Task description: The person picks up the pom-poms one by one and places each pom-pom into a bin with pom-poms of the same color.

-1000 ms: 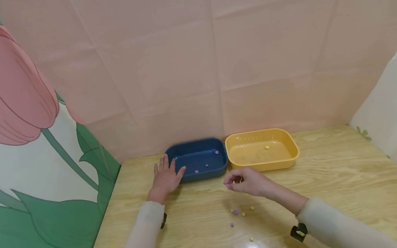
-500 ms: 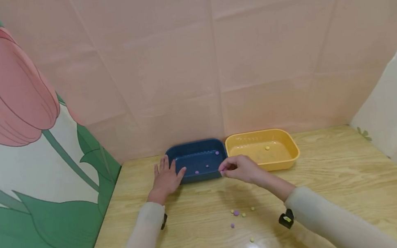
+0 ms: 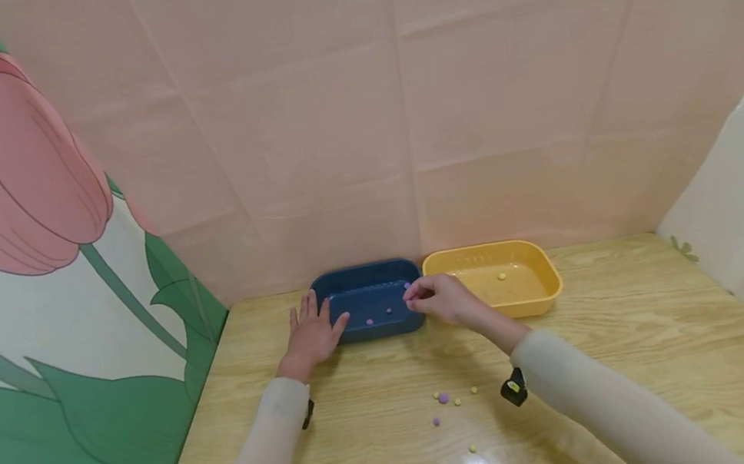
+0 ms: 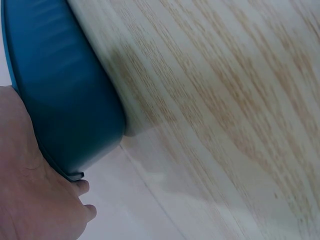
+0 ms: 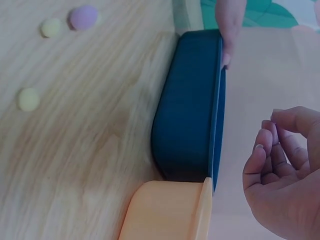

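Over the right end of the blue tray [image 3: 373,332], my right hand [image 3: 446,300] pinches a small purple ball [image 3: 409,298] between thumb and fingertips. The right wrist view shows that hand [image 5: 285,170] above the tray's rim, the ball mostly hidden by the fingertips. My left hand [image 3: 311,338] rests on the tray's left rim with its fingers spread and straight. Inside the tray lie a few purple balls [image 3: 369,322]; one near the right hand is partly covered. The left wrist view has the left hand [image 4: 35,185] against the tray's edge [image 4: 75,100].
A yellow tray [image 3: 493,313] stands right beside the blue one, holding a yellow ball [image 3: 501,276]. Nearer on the wooden table [image 3: 638,354] lie a larger purple ball [image 3: 443,398], a smaller purple ball [image 3: 436,421] and several yellow balls [image 3: 472,449]. A pink sheet [image 3: 304,132] hangs behind.
My right hand has moved forward and slightly left, from in front of the trays to over the blue tray, with the purple ball in its pinch. My left hand has stayed put.
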